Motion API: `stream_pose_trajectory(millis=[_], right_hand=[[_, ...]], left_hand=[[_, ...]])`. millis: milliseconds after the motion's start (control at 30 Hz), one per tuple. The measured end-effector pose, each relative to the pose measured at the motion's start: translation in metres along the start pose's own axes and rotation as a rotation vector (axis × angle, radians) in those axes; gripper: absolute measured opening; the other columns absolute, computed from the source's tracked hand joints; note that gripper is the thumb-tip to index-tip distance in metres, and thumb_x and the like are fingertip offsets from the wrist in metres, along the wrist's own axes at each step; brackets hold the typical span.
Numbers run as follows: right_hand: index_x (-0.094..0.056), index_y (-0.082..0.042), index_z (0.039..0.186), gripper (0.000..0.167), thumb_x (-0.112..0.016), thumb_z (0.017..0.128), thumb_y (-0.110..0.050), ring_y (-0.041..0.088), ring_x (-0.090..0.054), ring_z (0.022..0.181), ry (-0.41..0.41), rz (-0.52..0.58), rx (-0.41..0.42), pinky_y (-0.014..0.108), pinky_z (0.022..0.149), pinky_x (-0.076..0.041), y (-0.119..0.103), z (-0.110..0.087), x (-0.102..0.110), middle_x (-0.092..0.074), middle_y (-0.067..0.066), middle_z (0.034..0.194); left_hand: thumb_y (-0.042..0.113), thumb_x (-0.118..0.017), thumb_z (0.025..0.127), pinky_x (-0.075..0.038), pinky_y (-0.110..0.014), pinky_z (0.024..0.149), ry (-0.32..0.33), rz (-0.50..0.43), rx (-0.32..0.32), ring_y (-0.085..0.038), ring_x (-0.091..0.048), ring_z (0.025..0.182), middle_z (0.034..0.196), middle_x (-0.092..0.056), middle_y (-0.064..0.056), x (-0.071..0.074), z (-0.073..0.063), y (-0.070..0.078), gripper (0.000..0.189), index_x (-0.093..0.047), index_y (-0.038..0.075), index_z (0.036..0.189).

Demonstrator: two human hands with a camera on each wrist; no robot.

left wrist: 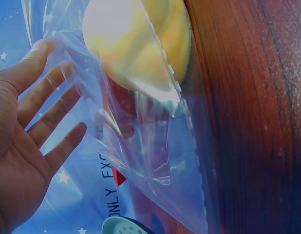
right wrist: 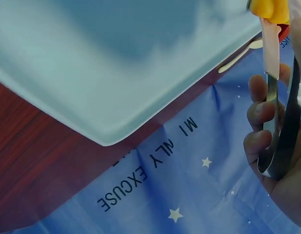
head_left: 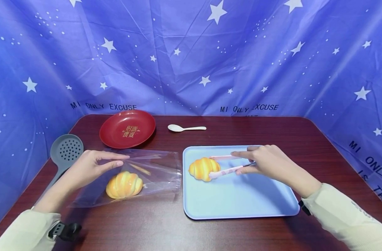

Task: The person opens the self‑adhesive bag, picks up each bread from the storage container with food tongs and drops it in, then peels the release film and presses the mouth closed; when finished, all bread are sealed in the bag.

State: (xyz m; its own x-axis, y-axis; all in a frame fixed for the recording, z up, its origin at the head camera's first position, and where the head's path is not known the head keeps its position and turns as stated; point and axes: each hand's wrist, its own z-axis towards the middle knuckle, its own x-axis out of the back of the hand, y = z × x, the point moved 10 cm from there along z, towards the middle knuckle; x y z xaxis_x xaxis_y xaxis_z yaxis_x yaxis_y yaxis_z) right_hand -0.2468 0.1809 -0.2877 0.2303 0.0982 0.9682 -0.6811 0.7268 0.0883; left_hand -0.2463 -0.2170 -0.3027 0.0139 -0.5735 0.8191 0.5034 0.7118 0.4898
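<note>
On the left, a clear plastic bag lies on the table with a croissant-shaped bread inside it. My left hand pinches the bag's upper film between thumb and forefinger; in the left wrist view the other fingers of this hand are spread behind the film. My right hand grips a pair of tongs with pinkish tips and a metal bend. The tips lie on either side of a second croissant-shaped bread over the left part of the light blue tray. In the right wrist view, fingers curl round the metal tongs.
A red plate with gold characters stands at the back left. To its right lies a white spoon. A grey slotted skimmer lies at the left edge, partly behind the left forearm. Blue star-printed cloth hangs around the table.
</note>
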Motion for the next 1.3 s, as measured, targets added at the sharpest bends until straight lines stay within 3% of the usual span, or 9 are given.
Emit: stream_pose_trajectory(millis=[67, 300, 533, 667, 933, 1033, 1167, 1300], right_hand=[[-0.078, -0.024, 0.120, 0.053, -0.081, 0.077, -0.055, 0.002, -0.030, 0.047, -0.004, -0.001, -0.002, 0.024, 0.041, -0.027, -0.001, 0.002, 0.000, -0.051, -0.010, 0.066], [-0.079, -0.024, 0.116, 0.042, -0.081, 0.081, -0.048, 0.002, -0.031, 0.046, 0.012, 0.000, 0.007, 0.026, 0.041, -0.027, -0.006, 0.007, 0.003, -0.057, -0.010, 0.066], [-0.081, -0.022, 0.111, 0.038, -0.079, 0.084, -0.049, 0.001, -0.028, 0.048, 0.071, 0.000, 0.035, 0.023, 0.042, -0.021, -0.011, 0.006, 0.004, -0.042, -0.014, 0.056], [-0.081, -0.022, 0.110, 0.037, -0.081, 0.082, -0.046, 0.001, -0.027, 0.049, 0.095, -0.007, 0.039, 0.022, 0.043, -0.020, -0.012, 0.004, 0.003, -0.040, -0.015, 0.056], [-0.082, -0.022, 0.108, 0.038, -0.083, 0.079, -0.046, 0.000, -0.021, 0.049, 0.163, -0.013, 0.042, 0.021, 0.045, -0.018, -0.012, -0.004, 0.003, -0.032, -0.017, 0.056], [-0.082, -0.022, 0.108, 0.041, -0.074, 0.085, -0.056, -0.001, -0.021, 0.049, 0.204, -0.004, 0.047, 0.020, 0.044, -0.017, -0.014, -0.005, 0.008, -0.032, -0.018, 0.056], [-0.082, -0.022, 0.109, 0.056, -0.053, 0.094, -0.069, -0.003, -0.020, 0.048, 0.276, 0.016, 0.060, 0.020, 0.043, -0.013, -0.017, -0.005, 0.020, -0.032, -0.018, 0.056], [-0.081, -0.022, 0.110, 0.065, -0.042, 0.096, -0.072, -0.004, -0.018, 0.047, 0.309, 0.030, 0.069, 0.020, 0.042, -0.012, -0.023, 0.000, 0.030, -0.037, -0.016, 0.056]], left_hand=[[0.015, -0.082, 0.086, -0.048, -0.021, 0.066, 0.005, 0.007, -0.008, -0.001, -0.066, 0.085, 0.101, -0.078, 0.007, 0.000, 0.000, 0.001, 0.028, -0.080, 0.021, 0.113], [0.015, -0.082, 0.086, -0.049, -0.022, 0.065, -0.001, 0.006, 0.001, -0.002, -0.065, 0.083, 0.103, -0.078, 0.004, 0.001, 0.000, 0.001, 0.028, -0.080, 0.020, 0.114], [0.015, -0.082, 0.086, -0.046, -0.023, 0.061, -0.008, 0.009, 0.003, -0.002, -0.062, 0.076, 0.103, -0.078, 0.003, 0.001, 0.001, 0.001, 0.029, -0.080, 0.020, 0.115], [0.016, -0.081, 0.087, -0.049, -0.024, 0.065, -0.016, 0.021, 0.006, -0.005, -0.066, 0.080, 0.103, -0.078, 0.004, 0.000, 0.001, 0.000, 0.029, -0.079, 0.020, 0.116], [0.019, -0.078, 0.091, -0.056, -0.041, 0.081, -0.044, 0.021, 0.035, -0.020, -0.073, 0.098, 0.107, -0.077, 0.003, -0.003, 0.002, -0.002, 0.030, -0.077, 0.022, 0.120], [0.019, -0.078, 0.091, -0.056, -0.040, 0.080, -0.049, 0.023, 0.031, -0.017, -0.072, 0.096, 0.106, -0.077, 0.003, -0.003, 0.002, -0.001, 0.030, -0.077, 0.022, 0.121], [0.019, -0.078, 0.091, -0.055, -0.032, 0.075, -0.059, 0.014, 0.038, -0.011, -0.070, 0.092, 0.105, -0.078, 0.002, -0.003, 0.003, -0.001, 0.030, -0.077, 0.020, 0.121], [0.019, -0.077, 0.091, -0.054, -0.029, 0.074, -0.068, 0.007, 0.046, -0.009, -0.069, 0.091, 0.105, -0.078, 0.001, -0.003, 0.003, -0.002, 0.030, -0.077, 0.019, 0.122]])
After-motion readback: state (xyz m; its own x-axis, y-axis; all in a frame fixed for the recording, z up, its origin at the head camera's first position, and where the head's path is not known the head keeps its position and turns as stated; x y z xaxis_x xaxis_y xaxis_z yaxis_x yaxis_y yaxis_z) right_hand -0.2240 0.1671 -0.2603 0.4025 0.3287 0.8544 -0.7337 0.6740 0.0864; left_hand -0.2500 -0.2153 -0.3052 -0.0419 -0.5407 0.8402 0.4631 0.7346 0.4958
